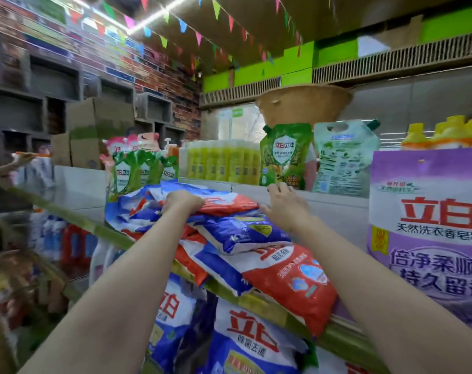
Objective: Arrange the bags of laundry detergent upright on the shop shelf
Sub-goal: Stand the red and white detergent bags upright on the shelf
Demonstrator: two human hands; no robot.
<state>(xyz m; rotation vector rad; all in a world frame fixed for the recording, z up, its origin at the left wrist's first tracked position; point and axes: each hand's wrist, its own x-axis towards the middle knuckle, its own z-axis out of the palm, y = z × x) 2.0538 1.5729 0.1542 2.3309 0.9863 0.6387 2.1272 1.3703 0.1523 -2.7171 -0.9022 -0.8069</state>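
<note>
Far left: cardboard boxes point(94, 130) are sitting behind the shelf point(116, 236); view there is blurring.

Left-centre: green pouches point(132, 171) are standing upright at the back of the shelf. In front of them, the detergent bags point(229, 238) are lying flat in a loose, slanting pile, blue and red ones overlapping. The lowest red bag point(297, 282) is hanging over the shelf's front edge.

Left hand point(182, 202) is resting on the top red bag point(229, 205), fingers curling down over its near edge and gripping it.

Right hand point(285, 207) is hovering just beside the pile's right end, fingers spreading open, holding nothing; thumb is near or touching the top bag, cannot tell which.

Right: a large purple bag point(429, 225) is standing upright, near the pile.

Judgement: no bag in the pile is standing up yet. Risks from here:
- Pulling the top bag toward the edge may be dragging the bags under it, and the overhanging red bag could slide off.
- One-handed lifting of a soft, heavy bag may let it sag and fold.
- A raised bag may be toppling onto the green pouches behind.
</note>
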